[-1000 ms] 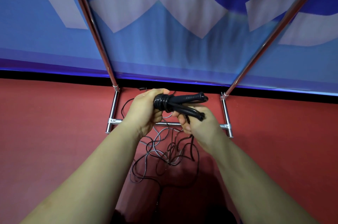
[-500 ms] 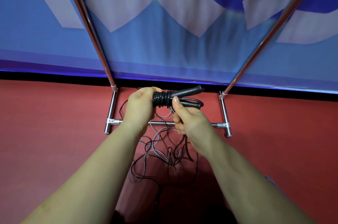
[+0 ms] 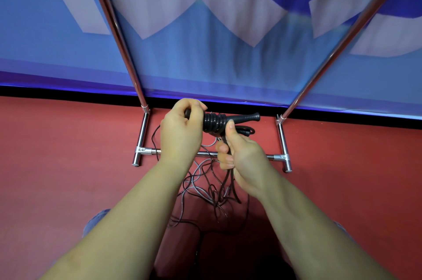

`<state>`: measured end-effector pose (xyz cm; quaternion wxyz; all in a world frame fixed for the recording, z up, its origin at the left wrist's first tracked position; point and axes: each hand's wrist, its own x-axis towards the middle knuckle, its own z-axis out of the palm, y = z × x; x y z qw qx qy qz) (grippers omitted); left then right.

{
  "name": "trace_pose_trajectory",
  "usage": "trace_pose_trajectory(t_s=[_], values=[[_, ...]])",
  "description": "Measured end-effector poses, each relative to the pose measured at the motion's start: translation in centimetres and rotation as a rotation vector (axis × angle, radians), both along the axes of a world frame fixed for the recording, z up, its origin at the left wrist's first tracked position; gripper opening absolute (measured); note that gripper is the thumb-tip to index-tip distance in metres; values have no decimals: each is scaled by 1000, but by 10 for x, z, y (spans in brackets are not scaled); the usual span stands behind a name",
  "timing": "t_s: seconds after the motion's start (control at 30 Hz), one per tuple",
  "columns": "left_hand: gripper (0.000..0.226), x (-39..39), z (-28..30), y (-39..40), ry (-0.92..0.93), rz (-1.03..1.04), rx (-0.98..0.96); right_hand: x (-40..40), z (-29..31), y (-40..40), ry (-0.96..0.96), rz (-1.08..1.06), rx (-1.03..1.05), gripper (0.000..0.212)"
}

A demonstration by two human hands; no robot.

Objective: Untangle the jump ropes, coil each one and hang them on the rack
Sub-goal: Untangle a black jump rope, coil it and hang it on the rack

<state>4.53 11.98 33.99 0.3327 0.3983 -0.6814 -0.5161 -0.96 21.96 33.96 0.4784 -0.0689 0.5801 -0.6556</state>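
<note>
Head view, largest to smallest. Blue banner (image 3: 205,62) hangs beyond both hands. Red floor (image 3: 57,165) lies beneath them. Chrome rack (image 3: 141,138) rises on 2 slanted poles, its base crossbar just below the hands. Tangled ropes (image 3: 212,190) lie on the floor under the wrists. Left hand (image 3: 180,133) grasps 1 end of the black jump rope (image 3: 214,122), whose cord is wound in tight turns round its handles. Right hand (image 3: 242,156), just right of the coil, clenches the trailing cord, thumb raised against the windings.
</note>
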Motion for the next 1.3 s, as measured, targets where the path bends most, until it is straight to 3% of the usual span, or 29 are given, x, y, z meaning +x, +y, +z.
trace_pose_trajectory(t_s=[0.3, 0.5, 0.6, 0.7, 0.87, 1.03, 1.17, 1.3], values=[[20, 1, 0, 1, -15, -12, -59, 0, -1, 0, 78, 36, 74, 36], [18, 3, 1, 6, -51, -64, -154, -3, -1, -1, -3, -25, 109, 50], [18, 3, 0, 4, -29, -71, -112, -5, 2, 1, 15, -13, 88, 47], [23, 1, -1, -2, -31, -137, 22, -8, 2, 1, 51, -23, 74, 39], [38, 1, 7, -7, -57, -379, 536, -17, 3, 7, 188, -2, 117, 38], [25, 6, 16, -14, -101, -545, 970, -22, 6, 10, 181, 90, 53, 37], [28, 12, 18, -19, -158, -679, 1069, -22, 5, 11, 241, 170, 45, 38], [12, 14, 15, -13, -349, -858, 853, -23, -4, 12, 467, 269, 168, 47]])
